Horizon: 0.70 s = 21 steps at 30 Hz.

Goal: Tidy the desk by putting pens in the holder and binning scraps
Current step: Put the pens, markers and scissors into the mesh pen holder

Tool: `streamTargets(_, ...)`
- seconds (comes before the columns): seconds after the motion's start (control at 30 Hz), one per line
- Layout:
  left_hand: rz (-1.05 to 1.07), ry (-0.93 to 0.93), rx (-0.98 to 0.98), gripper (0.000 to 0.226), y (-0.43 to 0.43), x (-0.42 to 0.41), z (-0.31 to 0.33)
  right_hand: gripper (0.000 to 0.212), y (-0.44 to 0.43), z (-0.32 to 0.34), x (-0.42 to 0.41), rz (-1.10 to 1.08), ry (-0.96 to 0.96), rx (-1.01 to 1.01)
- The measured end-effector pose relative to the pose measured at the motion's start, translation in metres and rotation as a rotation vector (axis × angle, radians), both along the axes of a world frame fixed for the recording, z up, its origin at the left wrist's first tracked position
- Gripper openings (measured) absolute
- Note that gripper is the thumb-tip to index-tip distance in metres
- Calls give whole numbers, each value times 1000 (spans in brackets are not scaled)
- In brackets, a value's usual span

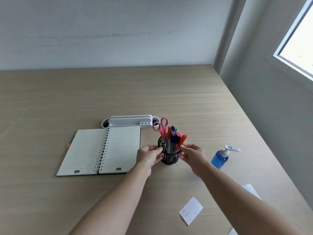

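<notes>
A black mesh pen holder (169, 158) stands upright on the wooden desk (186, 99), holding pink scissors (162, 128), several pens and markers (172, 138) in orange, blue, green and pink. My left hand (149, 156) grips the holder's left side and rim. My right hand (193, 156) grips its right side. A white paper scrap (191, 210) lies on the desk near my right forearm. Another white scrap (250, 189) shows behind that forearm, and a third (232, 232) peeks at the bottom edge.
An open spiral notebook (101, 150) lies left of the holder, with something orange (68, 145) poking out at its left edge. A white desk organiser (130, 122) sits behind it. A blue pump bottle (221, 158) stands to the right. The desk's right edge runs along the wall.
</notes>
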<state>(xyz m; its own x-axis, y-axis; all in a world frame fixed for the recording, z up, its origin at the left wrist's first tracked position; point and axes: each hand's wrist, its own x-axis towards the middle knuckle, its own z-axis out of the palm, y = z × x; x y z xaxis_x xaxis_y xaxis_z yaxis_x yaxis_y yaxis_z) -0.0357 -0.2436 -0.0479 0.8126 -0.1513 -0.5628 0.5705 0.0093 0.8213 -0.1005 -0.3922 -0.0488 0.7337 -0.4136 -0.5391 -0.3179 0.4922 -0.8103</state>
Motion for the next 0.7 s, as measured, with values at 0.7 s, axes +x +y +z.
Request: streamTargets(0.7,3,-72,29,10,-1,97,3,12,-3,-5,75,1,-39,-10)
